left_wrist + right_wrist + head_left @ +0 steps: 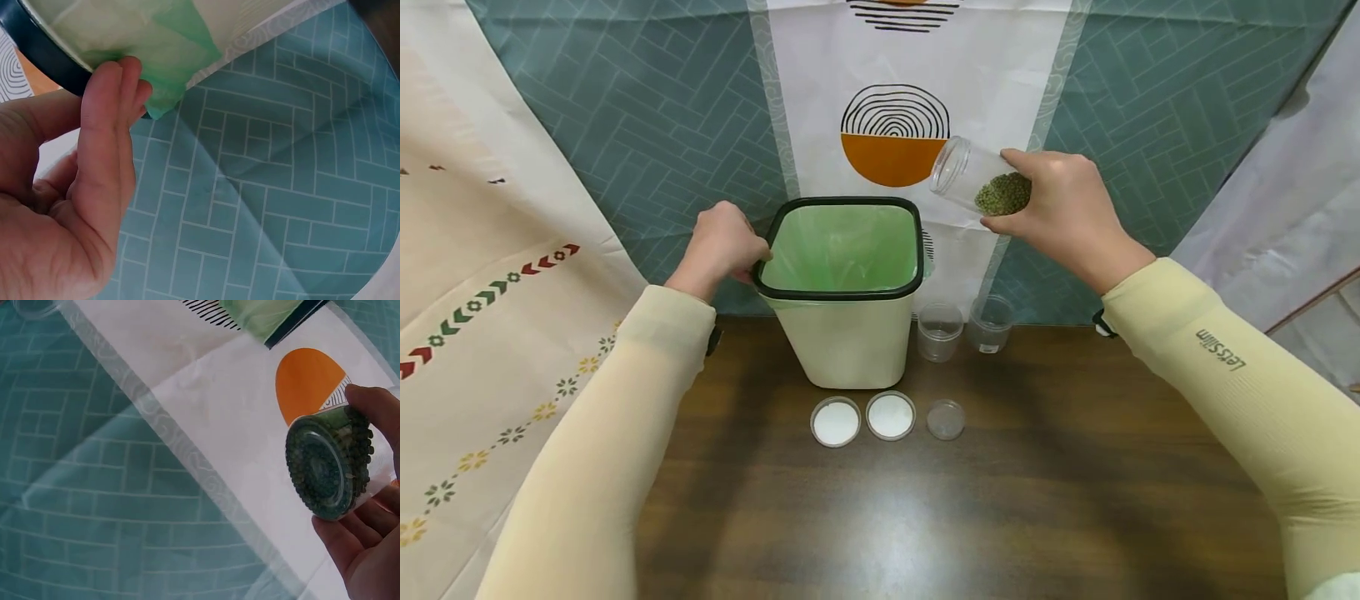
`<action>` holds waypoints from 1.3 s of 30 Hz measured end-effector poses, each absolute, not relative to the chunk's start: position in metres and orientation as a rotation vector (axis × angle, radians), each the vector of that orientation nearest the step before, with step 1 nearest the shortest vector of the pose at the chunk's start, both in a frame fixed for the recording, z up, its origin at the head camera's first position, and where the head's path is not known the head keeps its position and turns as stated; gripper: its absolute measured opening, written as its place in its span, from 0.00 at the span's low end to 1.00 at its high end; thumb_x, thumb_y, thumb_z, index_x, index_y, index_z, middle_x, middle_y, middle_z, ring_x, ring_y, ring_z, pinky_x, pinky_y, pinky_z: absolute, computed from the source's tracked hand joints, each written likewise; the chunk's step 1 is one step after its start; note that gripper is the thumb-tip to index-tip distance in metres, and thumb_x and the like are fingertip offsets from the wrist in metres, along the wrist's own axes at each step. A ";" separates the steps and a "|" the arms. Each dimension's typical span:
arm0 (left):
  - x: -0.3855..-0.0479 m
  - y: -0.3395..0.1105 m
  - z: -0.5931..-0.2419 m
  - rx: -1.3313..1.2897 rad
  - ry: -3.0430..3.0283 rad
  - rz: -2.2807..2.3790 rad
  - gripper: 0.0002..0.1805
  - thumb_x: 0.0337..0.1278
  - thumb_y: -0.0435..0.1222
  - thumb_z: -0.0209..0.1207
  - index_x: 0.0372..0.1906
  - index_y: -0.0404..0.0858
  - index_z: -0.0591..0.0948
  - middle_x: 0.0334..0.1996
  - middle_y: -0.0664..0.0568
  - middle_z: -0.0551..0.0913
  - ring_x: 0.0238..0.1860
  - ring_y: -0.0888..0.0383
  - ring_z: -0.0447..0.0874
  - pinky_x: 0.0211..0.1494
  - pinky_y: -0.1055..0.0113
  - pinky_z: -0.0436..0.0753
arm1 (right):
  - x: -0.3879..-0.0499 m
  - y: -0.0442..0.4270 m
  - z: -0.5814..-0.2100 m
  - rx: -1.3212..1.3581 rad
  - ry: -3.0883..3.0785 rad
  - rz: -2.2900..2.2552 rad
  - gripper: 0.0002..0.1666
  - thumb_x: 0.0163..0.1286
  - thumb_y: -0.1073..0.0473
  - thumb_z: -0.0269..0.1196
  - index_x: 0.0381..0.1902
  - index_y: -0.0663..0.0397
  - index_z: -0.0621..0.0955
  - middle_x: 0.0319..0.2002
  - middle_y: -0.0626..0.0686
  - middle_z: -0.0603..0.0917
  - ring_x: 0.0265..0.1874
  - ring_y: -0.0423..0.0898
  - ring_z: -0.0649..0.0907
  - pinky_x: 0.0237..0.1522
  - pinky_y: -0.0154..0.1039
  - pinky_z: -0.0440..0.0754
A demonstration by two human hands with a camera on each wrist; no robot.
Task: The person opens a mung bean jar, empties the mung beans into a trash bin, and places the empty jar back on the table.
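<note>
A cream trash bin (850,342) with a black rim and a green liner bag (850,242) stands on the table. My left hand (722,246) pinches the bin's rim at its left side; in the left wrist view the thumb and fingers (103,119) lie on either side of the black rim. Up to the right of the bin, my right hand (1067,200) grips a clear jar (962,171). The jar is tilted, its uncovered mouth facing left toward the bin, and small green beans (1003,194) gather at its bottom end.
Two clear jars (940,332) stand behind and right of the bin. In front lie two lids with white inserts (836,422) and one clear lid (946,419). A patterned cloth (625,108) hangs behind the brown table (880,500).
</note>
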State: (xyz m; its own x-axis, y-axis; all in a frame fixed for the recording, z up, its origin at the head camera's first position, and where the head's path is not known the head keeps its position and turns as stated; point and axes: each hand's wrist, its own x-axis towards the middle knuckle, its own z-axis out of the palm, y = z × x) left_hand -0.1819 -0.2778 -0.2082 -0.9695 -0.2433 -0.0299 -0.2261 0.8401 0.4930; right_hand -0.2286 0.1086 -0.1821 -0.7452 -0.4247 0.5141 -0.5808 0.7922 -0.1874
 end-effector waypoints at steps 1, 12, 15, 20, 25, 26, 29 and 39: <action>-0.183 -0.277 -0.208 0.373 -2.982 -0.786 0.12 0.48 0.36 0.60 0.15 0.35 0.79 0.12 0.47 0.80 0.18 0.52 0.85 0.39 0.53 0.82 | -0.229 0.106 -0.180 0.765 -2.526 0.437 0.42 0.50 0.48 0.72 0.63 0.52 0.72 0.52 0.58 0.82 0.41 0.53 0.81 0.40 0.49 0.80; -0.184 -0.275 -0.207 0.335 -2.972 -0.714 0.16 0.46 0.34 0.58 0.08 0.40 0.74 0.09 0.48 0.79 0.17 0.52 0.85 0.30 0.59 0.80 | -0.236 0.079 -0.168 0.888 -2.448 0.234 0.37 0.48 0.57 0.72 0.58 0.55 0.74 0.53 0.57 0.81 0.47 0.59 0.80 0.46 0.56 0.79; -0.184 -0.274 -0.207 0.337 -2.981 -0.708 0.17 0.46 0.34 0.57 0.07 0.42 0.71 0.08 0.48 0.78 0.18 0.51 0.85 0.28 0.61 0.80 | -0.238 0.074 -0.168 0.922 -2.425 0.200 0.35 0.48 0.57 0.72 0.56 0.55 0.75 0.53 0.56 0.81 0.48 0.58 0.80 0.47 0.55 0.79; -0.184 -0.272 -0.207 0.349 -2.981 -0.695 0.18 0.45 0.33 0.57 0.06 0.43 0.68 0.08 0.48 0.78 0.17 0.52 0.84 0.25 0.62 0.79 | -0.240 0.067 -0.164 0.969 -2.388 0.140 0.34 0.48 0.59 0.71 0.55 0.57 0.75 0.54 0.57 0.80 0.51 0.57 0.79 0.47 0.55 0.79; -0.183 -0.272 -0.208 0.368 -2.981 -0.668 0.16 0.46 0.33 0.57 0.07 0.41 0.71 0.10 0.47 0.79 0.16 0.53 0.84 0.27 0.61 0.80 | -0.242 0.061 -0.164 1.012 -2.341 0.070 0.37 0.48 0.62 0.72 0.59 0.58 0.74 0.54 0.59 0.79 0.54 0.58 0.77 0.50 0.56 0.78; -0.183 -0.273 -0.208 0.369 -2.982 -0.665 0.16 0.46 0.33 0.57 0.08 0.41 0.72 0.10 0.47 0.80 0.16 0.53 0.84 0.28 0.61 0.81 | -0.242 0.061 -0.165 1.020 -2.333 0.063 0.38 0.48 0.63 0.72 0.59 0.57 0.74 0.54 0.59 0.79 0.55 0.58 0.77 0.51 0.56 0.78; -0.183 -0.273 -0.209 0.364 -2.976 -0.660 0.16 0.46 0.33 0.57 0.08 0.41 0.72 0.10 0.48 0.79 0.17 0.52 0.85 0.29 0.61 0.81 | -0.243 0.061 -0.167 1.039 -2.313 0.058 0.39 0.47 0.65 0.73 0.59 0.57 0.74 0.54 0.60 0.78 0.55 0.58 0.76 0.51 0.56 0.78; -0.183 -0.272 -0.210 0.361 -2.981 -0.676 0.17 0.46 0.32 0.56 0.08 0.42 0.68 0.10 0.46 0.79 0.19 0.50 0.85 0.23 0.62 0.80 | -0.244 0.062 -0.174 1.065 -2.285 0.029 0.40 0.46 0.65 0.74 0.59 0.58 0.73 0.55 0.61 0.78 0.57 0.58 0.76 0.52 0.55 0.78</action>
